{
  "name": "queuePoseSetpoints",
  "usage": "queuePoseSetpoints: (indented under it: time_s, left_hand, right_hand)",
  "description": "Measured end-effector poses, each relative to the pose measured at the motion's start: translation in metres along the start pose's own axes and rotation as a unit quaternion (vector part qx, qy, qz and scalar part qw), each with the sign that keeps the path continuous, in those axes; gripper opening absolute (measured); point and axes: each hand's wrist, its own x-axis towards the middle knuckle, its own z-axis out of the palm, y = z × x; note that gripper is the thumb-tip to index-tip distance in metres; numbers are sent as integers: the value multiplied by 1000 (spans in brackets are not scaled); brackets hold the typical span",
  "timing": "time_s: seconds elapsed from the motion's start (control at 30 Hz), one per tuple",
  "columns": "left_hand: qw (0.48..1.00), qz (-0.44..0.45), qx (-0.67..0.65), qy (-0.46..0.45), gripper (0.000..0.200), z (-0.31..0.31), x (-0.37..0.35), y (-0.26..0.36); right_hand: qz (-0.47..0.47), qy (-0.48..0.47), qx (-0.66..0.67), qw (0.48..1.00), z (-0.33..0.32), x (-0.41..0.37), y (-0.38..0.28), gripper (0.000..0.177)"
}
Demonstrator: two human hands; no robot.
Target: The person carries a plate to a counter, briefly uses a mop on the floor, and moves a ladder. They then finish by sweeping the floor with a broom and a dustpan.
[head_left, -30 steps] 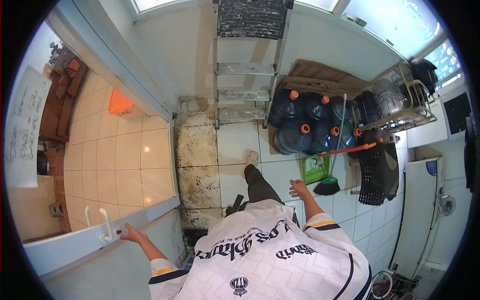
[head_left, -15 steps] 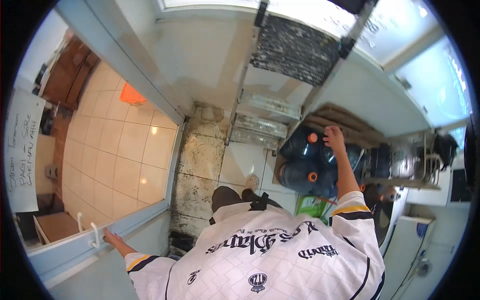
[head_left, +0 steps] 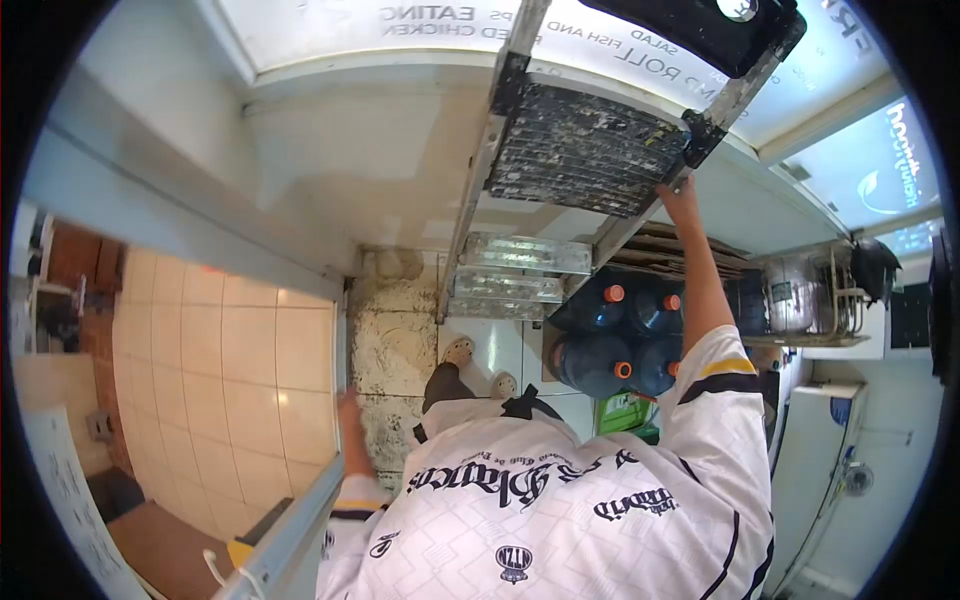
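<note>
Raised since before, right hand [head_left: 678,192] grips the paint-spattered metal ladder [head_left: 580,150]; blurred left hand [head_left: 348,405], grip unclear

ladder [head_left: 585,150] 1 | water jugs [head_left: 590,360] 4 | shoes [head_left: 459,351] 2 | hands [head_left: 680,195] 2

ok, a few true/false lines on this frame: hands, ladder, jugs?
1. The right hand is up on the ladder side rail. True.
2. The left hand is on the ladder too. False: it is low, near the door edge, blurred.
3. The water jugs have blue caps. False: the caps are orange.
4. The water jugs stand beside the ladder's foot. True.
</note>
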Motion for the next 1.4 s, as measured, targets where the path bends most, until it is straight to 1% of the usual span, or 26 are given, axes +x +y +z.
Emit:
queuePoseSetpoints:
  time_s: [0.03,0.07,0.13,0.17,0.2,0.23,0.27,0.33,0.43,0.53,0.67,0.73,0.77,0.83,0.9,1.0,1.07,1.1,1.13,1.17,1.2,1.23,1.27,1.3,1.37,1.4]
  left_hand:
    - [991,69,107,30,77,82,16,25]
    - [974,113,188,-65,85,157,5,84]
    - [901,258,298,-183,102,260,0,155]
    - [861,302,356,-200,107,298,9,180]
    - [830,369,370,-194,104,325,20,204]
    - [794,437,380,-187,102,348,28,218]
    - [804,411,385,-190,97,363,37,223]
    - [822,356,402,-192,88,376,51,227]
    - [786,410,422,-189,72,376,60,229]
    - [784,351,469,-204,63,378,66,235]
    - [749,424,480,-169,60,376,68,233]
    - [744,468,442,-179,58,374,71,231]
    - [748,442,461,-179,56,378,69,233]
    - [751,388,503,-179,53,377,66,235]
    - [745,414,486,-192,51,370,92,224]
    - [741,426,494,-157,57,371,75,228]
    - [770,421,432,-209,64,360,65,222]
    - [757,438,421,-242,57,351,71,218]
    - [644,502,499,-290,51,337,76,209]
    - [455,594,579,-324,46,320,80,202]
    - [281,636,623,-359,43,306,80,196]
    - [218,596,657,-406,39,296,84,186]
    - [181,518,698,-460,36,304,68,177]
    - [173,439,741,-479,32,299,75,169]
    - [136,346,788,-490,25,314,66,159]
    - [109,334,792,-500,21,328,60,155]
  right_hand:
    - [7,-10,14,1000,0,3,0,76]
    - [16,-20,30,999,2,-1,-5,77]
    - [15,-46,98,994,6,-12,-1,78]
    - [-1,-62,149,987,7,-10,7,79]
    - [-62,-28,63,996,21,3,34,77]
    - [-68,-16,36,997,14,-3,20,76]
    - [-77,29,-15,996,10,-15,4,76]
    - [-40,0,-12,999,6,-17,-8,76]
    - [-101,48,-27,993,14,-16,-1,75]
    - [-84,56,-42,994,16,-18,-5,74]
    - [-67,49,52,995,14,-18,-9,64]
    - [-56,55,22,997,20,-22,-6,70]
    - [-48,61,6,997,14,-23,-12,74]
    - [-65,76,71,992,9,-34,-7,81]
    - [-31,93,55,994,3,-62,-9,84]
    - [43,58,176,982,9,-145,17,66]
    - [113,38,183,976,27,-233,49,46]
    - [143,10,144,979,60,-285,88,44]
    - [135,14,116,984,72,-349,107,40]
    - [320,-75,74,942,99,-420,131,41]
    - [386,-55,73,918,128,-503,156,40]
    - [430,6,38,902,187,-607,194,38]
    - [581,-50,9,812,209,-760,180,34]
    - [724,7,-39,688,319,-872,209,28]
    - [694,-53,-71,715,269,-936,118,22]
    - [677,-80,-88,727,248,-972,70,21]
